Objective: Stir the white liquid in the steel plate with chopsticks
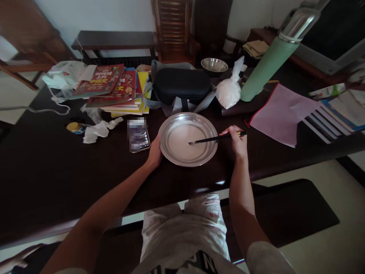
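A round metal plate point(188, 161) lies on the dark table, with a pale whitish layer over its bottom; I cannot tell whether that is powder or liquid. My left hand point(155, 151) grips the plate's left rim, its fingers mostly hidden behind the edge. In my right hand point(237, 140) is a slim black paintbrush point(207, 140), pinched near its back end. The brush slants left across the plate's right rim, and its tip is over or touching the pale layer near the middle.
Left of the plate are a phone point(138, 135), crumpled tissue point(98, 131), a small jar point(75, 128) and stacked books point(114, 89). Behind it stand a black case point(182, 83), a tied bag of white powder point(229, 93), a metal bowl point(214, 65) and a tall green thermos point(269, 68).
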A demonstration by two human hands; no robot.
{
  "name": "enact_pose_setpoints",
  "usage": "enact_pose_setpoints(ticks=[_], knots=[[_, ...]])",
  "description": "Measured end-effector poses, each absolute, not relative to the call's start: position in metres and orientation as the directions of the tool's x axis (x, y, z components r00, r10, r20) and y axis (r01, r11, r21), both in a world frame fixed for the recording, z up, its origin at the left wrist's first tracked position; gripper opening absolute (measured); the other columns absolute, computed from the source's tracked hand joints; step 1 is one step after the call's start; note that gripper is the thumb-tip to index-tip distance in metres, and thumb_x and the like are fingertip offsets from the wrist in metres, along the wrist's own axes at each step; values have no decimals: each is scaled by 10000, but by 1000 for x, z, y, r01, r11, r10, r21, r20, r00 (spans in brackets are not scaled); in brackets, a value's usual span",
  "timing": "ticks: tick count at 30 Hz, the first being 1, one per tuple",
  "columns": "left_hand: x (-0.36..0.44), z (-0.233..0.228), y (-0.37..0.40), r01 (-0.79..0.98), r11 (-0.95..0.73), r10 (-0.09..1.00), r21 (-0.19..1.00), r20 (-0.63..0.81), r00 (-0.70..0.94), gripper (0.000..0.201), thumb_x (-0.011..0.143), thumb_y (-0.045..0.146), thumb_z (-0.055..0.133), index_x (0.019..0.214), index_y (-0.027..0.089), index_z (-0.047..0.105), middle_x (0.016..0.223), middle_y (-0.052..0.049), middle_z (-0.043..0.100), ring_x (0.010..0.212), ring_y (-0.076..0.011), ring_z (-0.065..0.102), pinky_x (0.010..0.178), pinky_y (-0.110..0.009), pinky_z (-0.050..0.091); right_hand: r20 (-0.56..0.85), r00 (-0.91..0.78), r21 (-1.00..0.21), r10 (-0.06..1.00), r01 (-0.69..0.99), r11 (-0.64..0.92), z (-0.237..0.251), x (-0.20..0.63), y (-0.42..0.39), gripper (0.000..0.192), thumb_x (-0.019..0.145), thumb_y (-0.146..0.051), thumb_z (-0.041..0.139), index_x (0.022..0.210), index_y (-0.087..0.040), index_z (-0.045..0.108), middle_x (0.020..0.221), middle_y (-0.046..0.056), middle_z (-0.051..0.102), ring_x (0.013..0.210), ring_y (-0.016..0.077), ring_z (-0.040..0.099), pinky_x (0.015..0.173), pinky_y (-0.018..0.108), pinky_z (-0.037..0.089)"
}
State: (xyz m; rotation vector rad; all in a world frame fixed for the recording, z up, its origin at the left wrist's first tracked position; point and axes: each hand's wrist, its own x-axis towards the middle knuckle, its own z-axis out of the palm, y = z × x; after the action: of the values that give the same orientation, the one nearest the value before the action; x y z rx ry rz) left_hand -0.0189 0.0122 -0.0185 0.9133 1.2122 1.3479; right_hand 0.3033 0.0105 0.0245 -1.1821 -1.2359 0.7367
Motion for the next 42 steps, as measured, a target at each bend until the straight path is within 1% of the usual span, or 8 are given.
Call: enact_pose_setpoints(ticks=[4,10,15,20,26,31,36,42], knots=[[-20,-20,12,-220,71,982,973,-107,-154,524,826,715,732,929,205,790,1042,-59,842,1132,-276,725,1107,-392,540,326,96,-930,940,212,301,25,303,11,550,846,-798,762,682,-273,759,724,18,786,761,229,776,791,392,631],[-21,-21,12,-227,81,980,971,-119,-160,531,824,717,751,940,201,804,1060,-61,856,1177,-296,731,1146,-426,540,321,238,-942,917,176,284,26,306,10,545,878,-785,740,692,-274,770,680,6,778,725,225,770,791,394,630],[-19,-19,12,-254,63,981,965,-107,-161,511,848,694,750,976,204,812,1092,-66,856,1227,-300,724,1168,-429,541,327,70,-933,943,182,310,25,304,10,509,839,-775,795,710,-284,815,737,11,808,779,220,787,802,370,621],[-19,-17,12,-233,57,984,971,-94,-151,492,864,679,745,929,195,805,1029,-59,851,1169,-294,734,1140,-423,550,345,214,-932,914,190,308,25,305,10,531,887,-776,743,708,-279,799,708,10,800,729,218,777,794,381,626],[-20,-22,14,-220,47,983,974,-84,-161,595,799,772,764,952,199,815,1046,-44,864,1156,-296,733,1139,-429,540,333,41,-928,942,192,319,26,301,10,526,846,-782,782,711,-275,812,755,19,818,778,226,784,814,379,626],[-20,-22,14,-232,48,986,972,-83,-145,585,798,762,771,958,201,814,1086,-53,865,1177,-298,738,1166,-439,531,336,198,-935,921,188,300,25,303,11,551,859,-801,750,687,-279,792,697,17,800,712,225,767,762,380,623],[-18,-20,12,-278,61,985,959,-103,-138,551,836,711,766,1034,200,829,1062,-65,864,1227,-320,741,1149,-453,564,335,56,-928,941,193,319,25,302,11,539,828,-798,786,680,-280,794,736,21,809,746,229,774,786,389,630],[-18,-19,12,-301,58,986,952,-102,-130,598,817,738,785,1069,198,834,1094,-66,873,1246,-337,746,1178,-474,557,351,208,-933,913,163,321,25,303,11,512,882,-751,773,686,-278,790,669,2,777,696,210,763,762,367,612]])
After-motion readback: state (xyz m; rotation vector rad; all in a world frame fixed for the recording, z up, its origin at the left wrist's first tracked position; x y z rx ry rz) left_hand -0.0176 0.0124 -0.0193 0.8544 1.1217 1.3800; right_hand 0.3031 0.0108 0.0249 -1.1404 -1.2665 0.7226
